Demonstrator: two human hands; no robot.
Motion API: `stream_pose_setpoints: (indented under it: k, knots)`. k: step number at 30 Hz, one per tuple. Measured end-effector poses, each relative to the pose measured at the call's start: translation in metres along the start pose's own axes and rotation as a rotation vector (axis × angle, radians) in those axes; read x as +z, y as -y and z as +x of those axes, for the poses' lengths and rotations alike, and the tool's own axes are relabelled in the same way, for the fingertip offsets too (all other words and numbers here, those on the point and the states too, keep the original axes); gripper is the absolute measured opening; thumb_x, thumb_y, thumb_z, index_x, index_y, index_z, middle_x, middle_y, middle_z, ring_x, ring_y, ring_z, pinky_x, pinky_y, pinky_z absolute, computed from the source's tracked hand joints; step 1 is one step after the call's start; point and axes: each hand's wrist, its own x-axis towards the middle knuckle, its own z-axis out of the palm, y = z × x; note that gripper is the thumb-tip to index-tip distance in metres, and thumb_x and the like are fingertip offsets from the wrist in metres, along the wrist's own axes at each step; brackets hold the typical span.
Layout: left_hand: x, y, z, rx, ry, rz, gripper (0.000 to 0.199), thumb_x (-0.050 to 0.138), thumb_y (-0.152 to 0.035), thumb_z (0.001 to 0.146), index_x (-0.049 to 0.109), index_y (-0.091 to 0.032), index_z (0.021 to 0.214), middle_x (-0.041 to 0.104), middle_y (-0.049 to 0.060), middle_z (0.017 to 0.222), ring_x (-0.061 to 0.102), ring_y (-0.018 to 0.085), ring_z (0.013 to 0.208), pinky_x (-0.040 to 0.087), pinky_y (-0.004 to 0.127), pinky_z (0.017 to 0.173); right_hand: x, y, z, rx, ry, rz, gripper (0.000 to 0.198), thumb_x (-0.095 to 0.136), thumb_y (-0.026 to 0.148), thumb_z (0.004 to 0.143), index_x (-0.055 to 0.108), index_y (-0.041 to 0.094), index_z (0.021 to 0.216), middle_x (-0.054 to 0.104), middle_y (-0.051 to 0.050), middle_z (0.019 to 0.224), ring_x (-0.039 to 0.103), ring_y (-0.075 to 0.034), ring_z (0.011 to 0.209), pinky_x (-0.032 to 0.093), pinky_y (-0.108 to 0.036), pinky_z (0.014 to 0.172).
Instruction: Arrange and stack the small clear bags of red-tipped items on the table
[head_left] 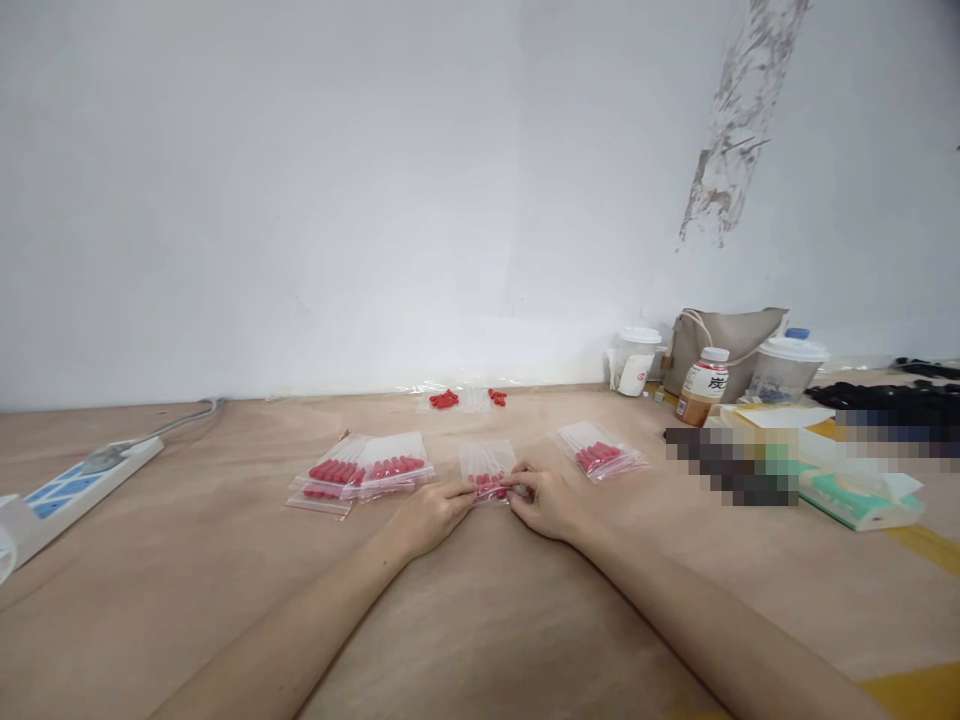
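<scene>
A small clear zip bag (486, 456) with several red stick-like pieces (481, 479) lies on the table before me. My left hand (437, 514) is closed at the bag's lower left edge, its fingertips together on the plastic. At the lower right edge, my right hand (546, 502) pinches the bag between thumb and fingers. Left of my hands is a fanned pile of similar filled bags (391, 450). Another stack of filled bags (581, 435) rests to the right. Further back, near the wall, lie two small groups of red pieces (444, 399) on clear plastic.
A white power strip (124, 470) lies at the left. To the right stand a lidded cup (636, 365), a drink bottle (703, 388), a grey bag (739, 335) and a larger lidded cup (787, 372). A green tissue pack (851, 500) lies in front of them.
</scene>
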Motion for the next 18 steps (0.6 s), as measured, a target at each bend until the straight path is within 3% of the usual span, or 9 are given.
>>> stream_pose_setpoints:
  k: [9,18]
  knots:
    - [-0.0006,-0.0001,0.0004,0.006,-0.03,-0.002,0.026,0.036,-0.022,0.091,0.062,-0.017,0.095,0.063,0.006,0.096,0.061,0.015,0.084,0.051,0.027,0.073,-0.0021,0.0019,0.0009,-0.01,0.044,0.057,0.016,0.053,0.025,0.077,0.064,0.022,0.088,0.058,-0.001,0.081,0.052,-0.009,0.062,0.042,-0.022,0.059]
    - [-0.0044,-0.0014,0.0013,-0.006,0.031,0.003,0.025,0.037,-0.022,0.09,0.06,-0.018,0.099,0.063,0.004,0.1,0.061,0.015,0.084,0.051,0.026,0.071,0.0071,-0.0019,0.0021,0.038,-0.079,-0.091,0.008,0.052,0.023,0.078,0.053,0.019,0.072,0.057,0.0,0.07,0.052,-0.011,0.061,0.04,-0.022,0.056]
